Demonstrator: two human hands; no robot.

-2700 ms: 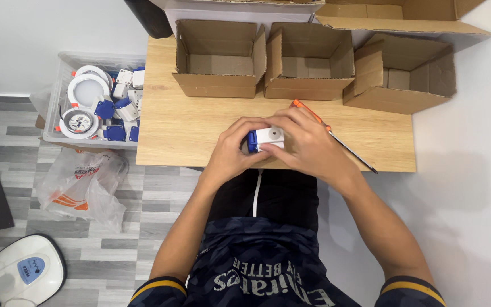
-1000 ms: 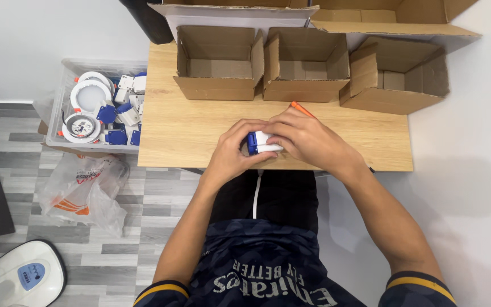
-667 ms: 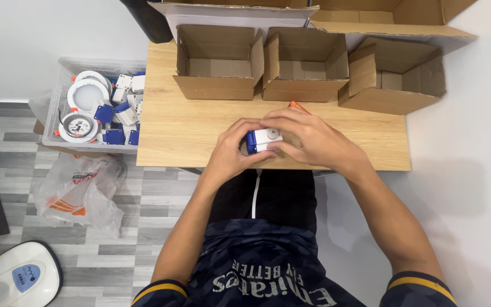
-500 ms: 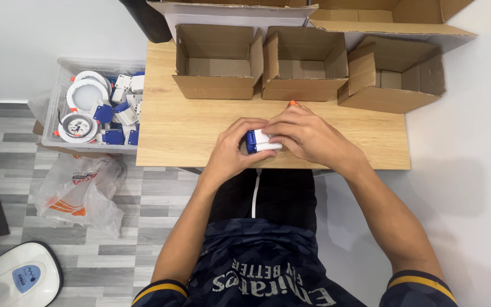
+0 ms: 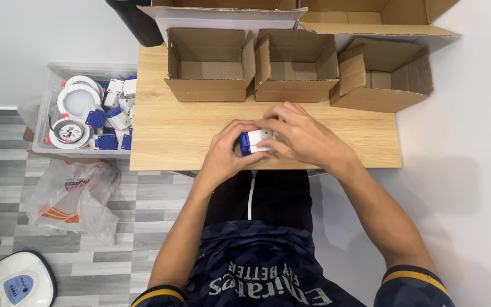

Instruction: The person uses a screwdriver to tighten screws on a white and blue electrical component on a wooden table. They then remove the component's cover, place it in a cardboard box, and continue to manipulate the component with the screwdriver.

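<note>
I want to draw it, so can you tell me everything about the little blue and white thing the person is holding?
The little blue and white thing is a small blocky part that looks like plastic: white body, blue end facing left, and a round grey piece on top. It sits low over the front edge of the wooden table. The left hand wraps it from the left and below, and the right hand covers its right side, so much of it is hidden.

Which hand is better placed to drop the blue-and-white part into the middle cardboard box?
Right, probably. The right hand covers the blue-and-white part from the box side, just below the middle cardboard box; the left hand cradles it from the near edge.
</note>
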